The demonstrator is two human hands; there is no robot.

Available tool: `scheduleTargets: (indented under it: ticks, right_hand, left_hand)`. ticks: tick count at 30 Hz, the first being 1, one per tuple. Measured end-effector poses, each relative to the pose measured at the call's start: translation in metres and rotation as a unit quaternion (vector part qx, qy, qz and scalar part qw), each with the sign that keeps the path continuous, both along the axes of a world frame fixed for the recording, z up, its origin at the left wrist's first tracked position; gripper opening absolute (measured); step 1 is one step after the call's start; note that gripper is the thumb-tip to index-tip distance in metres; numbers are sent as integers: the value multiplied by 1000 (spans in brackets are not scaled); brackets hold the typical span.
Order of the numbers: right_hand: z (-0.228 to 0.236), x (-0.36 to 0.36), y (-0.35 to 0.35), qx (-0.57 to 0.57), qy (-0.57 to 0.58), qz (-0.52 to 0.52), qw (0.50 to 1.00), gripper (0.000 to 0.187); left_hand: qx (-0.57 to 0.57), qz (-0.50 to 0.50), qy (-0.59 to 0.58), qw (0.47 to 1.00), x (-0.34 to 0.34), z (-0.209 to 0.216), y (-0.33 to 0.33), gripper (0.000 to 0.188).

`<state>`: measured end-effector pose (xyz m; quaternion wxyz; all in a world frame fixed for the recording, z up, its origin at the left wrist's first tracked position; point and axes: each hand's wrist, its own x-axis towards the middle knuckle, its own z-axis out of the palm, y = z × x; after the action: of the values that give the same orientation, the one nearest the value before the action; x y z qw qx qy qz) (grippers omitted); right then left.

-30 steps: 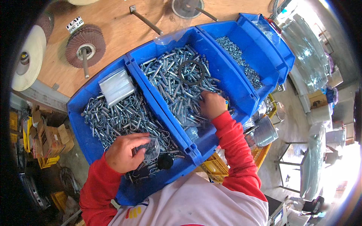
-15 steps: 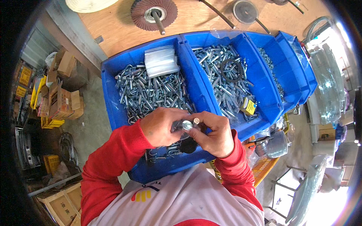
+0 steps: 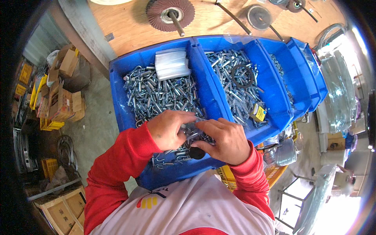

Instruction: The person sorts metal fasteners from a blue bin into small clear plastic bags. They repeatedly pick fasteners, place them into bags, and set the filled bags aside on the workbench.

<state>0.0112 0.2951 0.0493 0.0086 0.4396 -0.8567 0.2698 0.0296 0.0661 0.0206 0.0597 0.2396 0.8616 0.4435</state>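
Note:
Over the front of the nearest blue bin, my left hand is curled round a small clear plastic bag with shiny metal pieces in it. My right hand pinches the bag's other side near its top; the fingers partly hide it. Zinc-coloured hooked bolts and short metal sleeves fill the bin below. A stack of flat clear bags lies on the hardware at the bin's far end. Under my right thumb shows a round black piece.
To the right stands a second blue bin of bolts, holding a black ring and a small yellow box. More blue bins follow. Behind, a wooden board carries a flap disc on a protruding rod. Cardboard boxes sit at left.
The bolt and rod ends that showed between my fingers are no longer visible there. My right hand has turned palm-down and moved slightly right over the bag.

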Motion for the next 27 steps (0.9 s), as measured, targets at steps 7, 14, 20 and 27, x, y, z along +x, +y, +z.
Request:
scheduleTargets:
  ticks: [7, 14, 20, 27]
  right_hand:
    - [-1, 2, 9, 57, 202, 13, 978, 15]
    - [-2, -10, 29, 31, 232, -40, 971, 22]
    - [-3, -53, 141, -229, 130, -178, 948, 22]
    - [-72, -204, 363, 88, -68, -507, 855, 38]
  left_hand:
    - [-97, -42, 2, 994, 3, 26, 3, 56]
    - [-105, -68, 51, 991, -23, 47, 20, 34]
    - [-96, -12, -93, 991, -31, 29, 46, 26]
    - [-65, -43, -169, 982, -35, 23, 48, 26]
